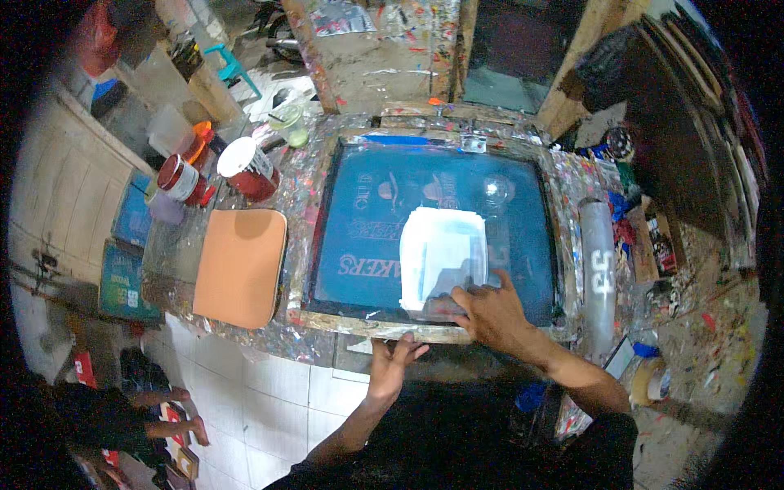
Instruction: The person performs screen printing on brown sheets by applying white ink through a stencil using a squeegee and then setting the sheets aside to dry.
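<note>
Screen frame [351,323] lies on the bench [298,188], just ahead of your left grip [389,374], at its near rail; right grip [496,317] over white patch [437,245]; can't tell if either's clamped. Orange pad [241,265] left of both.

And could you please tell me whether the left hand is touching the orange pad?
Apart: the head view shows paint-spattered tabletop between the left hand and the orange pad.
</note>
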Available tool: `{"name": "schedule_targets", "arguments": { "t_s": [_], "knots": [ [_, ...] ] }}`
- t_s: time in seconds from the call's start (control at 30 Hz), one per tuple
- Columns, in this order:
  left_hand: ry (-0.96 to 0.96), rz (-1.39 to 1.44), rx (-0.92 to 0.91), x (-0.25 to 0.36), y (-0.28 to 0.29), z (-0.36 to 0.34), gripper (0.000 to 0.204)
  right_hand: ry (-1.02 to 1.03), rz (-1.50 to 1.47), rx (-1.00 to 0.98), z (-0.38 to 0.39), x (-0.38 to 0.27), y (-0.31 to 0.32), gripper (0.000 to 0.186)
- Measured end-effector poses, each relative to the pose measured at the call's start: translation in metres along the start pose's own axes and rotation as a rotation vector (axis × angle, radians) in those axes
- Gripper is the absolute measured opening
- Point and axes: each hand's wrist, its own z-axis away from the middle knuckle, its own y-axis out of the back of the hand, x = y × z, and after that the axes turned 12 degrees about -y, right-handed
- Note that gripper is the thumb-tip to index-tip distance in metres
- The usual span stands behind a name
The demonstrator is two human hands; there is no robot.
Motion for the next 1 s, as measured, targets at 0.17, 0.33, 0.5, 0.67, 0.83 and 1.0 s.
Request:
{"name": "schedule_targets", "arguments": {
  "t_s": [0.17, 0.33, 0.5, 0.67, 0.83, 1.0],
  "knots": [
    [0.050, -0.045, -0.063, 0.004, 0.004, 0.003, 0.043, 0.071, 0.067, 0.430, -0.094, 0.038, -0.015, 0.018],
    [0.079, -0.246, -0.152, -0.001, 0.018, -0.003, 0.042, 0.157, 0.009, 0.054, -0.087, 0.034, 0.001, 0.038],
    [0.170, -0.331, -0.170, 0.002, 0.020, -0.004, 0.041, 0.161, 0.004, -0.198, -0.096, 0.039, -0.011, 0.050],
    [0.205, -0.395, -0.211, 0.009, 0.019, -0.001, 0.033, -0.040, 0.058, 0.173, -0.152, 0.050, 0.013, 0.027],
    [0.183, -0.347, -0.181, 0.009, 0.017, 0.001, 0.033, -0.266, 0.031, 0.220, -0.072, 0.013, -0.010, 0.029],
    [0.128, -0.387, -0.161, 0.006, 0.017, -0.001, 0.031, -0.242, -0.045, -0.051, -0.014, -0.020, -0.008, 0.037]
  ]
}}
